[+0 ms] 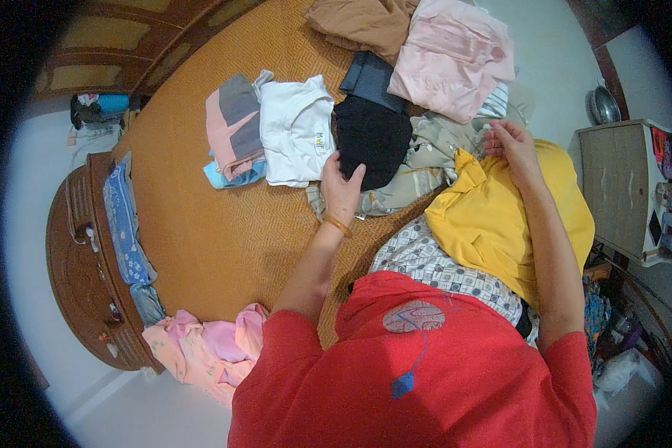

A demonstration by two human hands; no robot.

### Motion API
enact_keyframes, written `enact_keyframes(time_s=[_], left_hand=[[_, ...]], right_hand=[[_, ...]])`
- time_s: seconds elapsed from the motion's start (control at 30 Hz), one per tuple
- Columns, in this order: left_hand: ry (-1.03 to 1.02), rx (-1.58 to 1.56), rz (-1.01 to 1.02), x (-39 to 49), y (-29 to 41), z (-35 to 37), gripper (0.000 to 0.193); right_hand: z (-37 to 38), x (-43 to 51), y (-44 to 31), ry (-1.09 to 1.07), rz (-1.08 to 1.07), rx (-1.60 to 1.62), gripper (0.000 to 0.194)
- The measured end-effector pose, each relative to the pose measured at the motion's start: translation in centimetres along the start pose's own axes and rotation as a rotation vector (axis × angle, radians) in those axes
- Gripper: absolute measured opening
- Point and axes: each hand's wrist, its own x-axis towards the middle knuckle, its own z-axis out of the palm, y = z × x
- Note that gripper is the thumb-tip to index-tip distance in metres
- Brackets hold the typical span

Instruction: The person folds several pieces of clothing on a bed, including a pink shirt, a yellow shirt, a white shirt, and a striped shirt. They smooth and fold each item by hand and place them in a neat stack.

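My left hand [341,187], with a bangle at its wrist, has its thumb and fingers apart. It rests at the near edge of a black folded garment [372,140], beside a folded white T-shirt [294,131]. My right hand [512,145] hovers above the far end of a yellow garment [481,218], fingers curled; whether it pinches anything is hidden. That yellow cloth lies over my lap, on patterned trousers [453,263]. Under and beside the black garment spreads a grey-green floral garment [442,137].
Left of the T-shirt lies a pink-and-grey folded garment [235,126] on a light blue one [229,176]. Farther off are dark blue [372,81], pink [453,59] and brown [364,25] garments. A woven mat [201,241] covers the bed; a cabinet [613,185] stands right.
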Motion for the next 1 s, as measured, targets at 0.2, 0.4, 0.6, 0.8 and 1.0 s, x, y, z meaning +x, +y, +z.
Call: enact_keyframes(time_s=[0.2, 0.4, 0.6, 0.8, 1.0], left_hand=[[-0.089, -0.283, -0.173, 1.8, -0.1, -0.1, 0.024], [-0.303, -0.301, 0.113, 1.5, 4.9, -3.7, 0.017], [0.63, 0.305, 0.126, 3.0, -0.9, -4.9, 0.044], [0.239, 0.438, -0.324, 5.1, -1.0, -7.7, 0.072], [0.042, 0.712, 0.047, 3.8, 1.8, -6.7, 0.091]], right_hand=[[0.6, -0.6, 1.0, -0.134, -0.132, -0.248, 0.024], [1.7, -2.2, -0.2, -0.176, -0.321, -0.748, 0.029], [2.1, -2.2, -0.3, -0.154, -0.327, -0.693, 0.03], [1.6, -1.9, 0.3, -0.143, -0.368, -0.74, 0.029], [1.9, -2.0, -0.1, -0.136, -0.33, -0.722, 0.029]])
